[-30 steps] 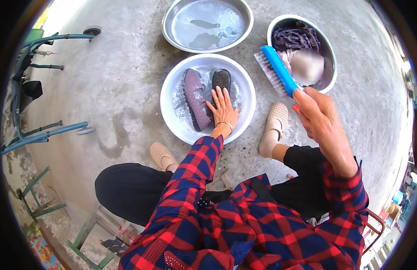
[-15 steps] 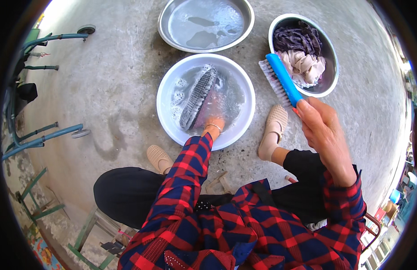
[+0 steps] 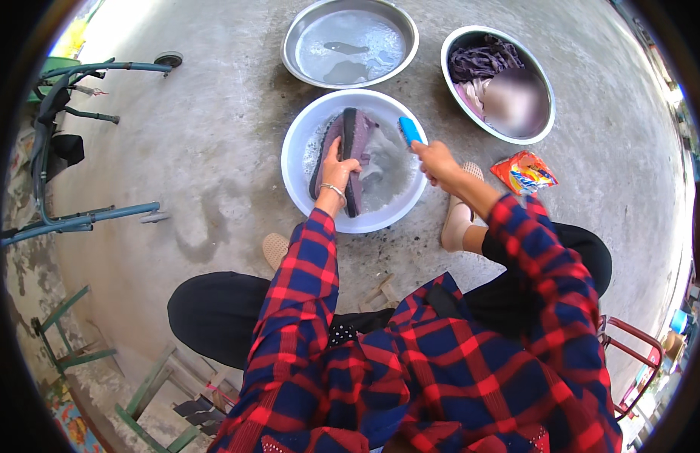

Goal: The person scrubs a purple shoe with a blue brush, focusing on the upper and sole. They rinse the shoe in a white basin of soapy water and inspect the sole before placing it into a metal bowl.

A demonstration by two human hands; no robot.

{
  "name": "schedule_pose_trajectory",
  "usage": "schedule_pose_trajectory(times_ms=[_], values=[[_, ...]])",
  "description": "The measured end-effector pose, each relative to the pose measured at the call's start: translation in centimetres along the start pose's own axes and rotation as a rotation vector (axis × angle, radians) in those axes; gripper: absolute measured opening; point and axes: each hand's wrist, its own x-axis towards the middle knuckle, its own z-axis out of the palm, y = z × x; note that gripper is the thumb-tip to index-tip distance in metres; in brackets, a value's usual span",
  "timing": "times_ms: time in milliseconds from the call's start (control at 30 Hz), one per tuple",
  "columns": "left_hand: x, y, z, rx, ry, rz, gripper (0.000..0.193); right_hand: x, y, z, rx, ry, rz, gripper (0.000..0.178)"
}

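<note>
A purple shoe (image 3: 356, 189) with a dark sole stands on its side in soapy water inside a white basin (image 3: 292, 185). My left hand (image 3: 336, 172) is closed on it, thumb across the sole edge. Against its left side lies a second purple shoe (image 3: 329, 143), partly covered by that hand. My right hand (image 3: 439, 164) grips a blue scrubbing brush (image 3: 409, 130) over the basin's right part. The brush is apart from the shoes; its bristles barely show.
Beyond the basin stands a metal tub (image 3: 289, 60) of cloudy water. At the far right, another metal tub (image 3: 548, 124) holds dark and pale cloth. An orange packet (image 3: 525, 172) lies by my right foot. A wheeled metal frame (image 3: 101, 215) stands at the left.
My right hand brought the brush down and left to the basin. My left hand came out of the water, and the shoe is turned so its sole no longer faces up. The orange packet shows now.
</note>
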Motion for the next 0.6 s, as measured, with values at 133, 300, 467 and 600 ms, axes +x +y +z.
schedule_pose_trajectory(times_ms=[133,300,467,600], values=[[-2.4,4.3,-1.1,-0.207,-0.105,-0.032,0.081,6.4,5.2,4.9,0.203,0.005,0.047,0.04],[-6.9,9.5,-2.4,-0.387,-0.118,-0.019,0.07,13.5,11.0,9.4,0.034,0.064,0.06,0.038],[-9.4,8.8,-4.8,-0.679,-0.045,-0.164,0.051,13.0,11.3,12.2,-0.487,0.324,-0.173,0.031],[-9.3,6.9,-4.9,-0.807,-0.066,-0.184,0.048,14.5,12.5,11.6,-0.366,0.332,-0.228,0.032]])
